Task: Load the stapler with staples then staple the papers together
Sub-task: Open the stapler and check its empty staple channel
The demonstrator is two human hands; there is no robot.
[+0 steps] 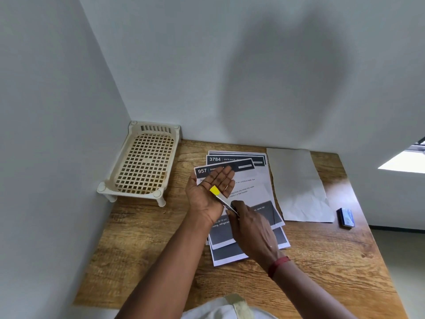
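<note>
Your forearms are bare, with no sleeves. You wear a red band (278, 265) on your right wrist and a pale garment (220, 309) below.

A cream lattice rack (142, 165) stands on the wooden tabletop (147, 256) at ten o'clock, in the corner between two white walls (230, 65). Bright window (404, 161) at three o'clock.

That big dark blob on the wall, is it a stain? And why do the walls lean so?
Head view: the blob is a soft shadow, probably the wearer's head; bright light enters at the right; the wide lens bends the walls; the papers' small print blurs.
</note>
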